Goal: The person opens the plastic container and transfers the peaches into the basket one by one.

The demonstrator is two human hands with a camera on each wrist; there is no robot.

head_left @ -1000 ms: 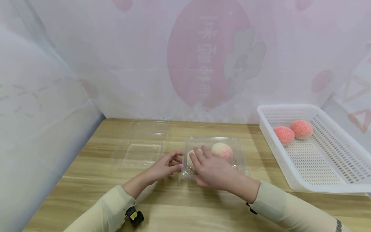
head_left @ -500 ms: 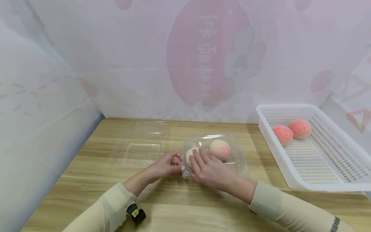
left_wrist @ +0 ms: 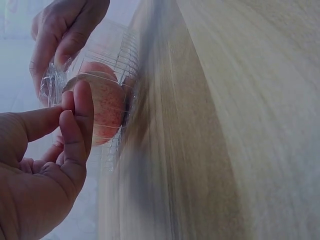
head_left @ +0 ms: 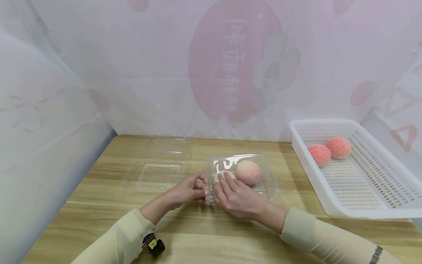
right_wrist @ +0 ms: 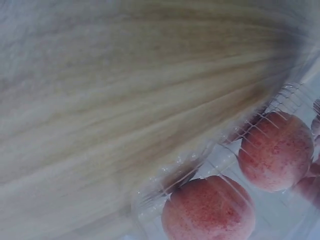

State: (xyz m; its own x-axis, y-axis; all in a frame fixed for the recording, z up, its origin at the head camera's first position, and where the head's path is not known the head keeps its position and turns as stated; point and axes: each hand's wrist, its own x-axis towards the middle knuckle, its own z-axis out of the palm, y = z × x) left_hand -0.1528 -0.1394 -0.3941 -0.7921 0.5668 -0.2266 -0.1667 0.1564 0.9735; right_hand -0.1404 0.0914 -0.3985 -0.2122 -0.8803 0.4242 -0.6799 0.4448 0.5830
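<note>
A clear plastic clamshell box (head_left: 215, 162) holds two pink-and-cream peaches, with its lid down over them. One peach (head_left: 248, 172) shows at the right; the other peach (head_left: 227, 174) is partly behind my right fingers. My left hand (head_left: 188, 189) pinches the box's near left corner between thumb and fingertips, as the left wrist view also shows. My right hand (head_left: 242, 200) lies over the lid's near left part, its extended fingers pressing there. In the right wrist view both peaches (right_wrist: 209, 210) show through the ribbed plastic wall.
A second clear box (head_left: 161, 172) lies open at the back left. At the right stands a white perforated basket (head_left: 369, 183) with two more pink peaches (head_left: 339, 147) in its far left part. A printed sheet forms the wall behind the wooden table (head_left: 211, 238).
My left fingertips have closed on the box corner. My right fingers have slid slightly left and nearer along the lid. The box has shifted a little left and turned slightly.
</note>
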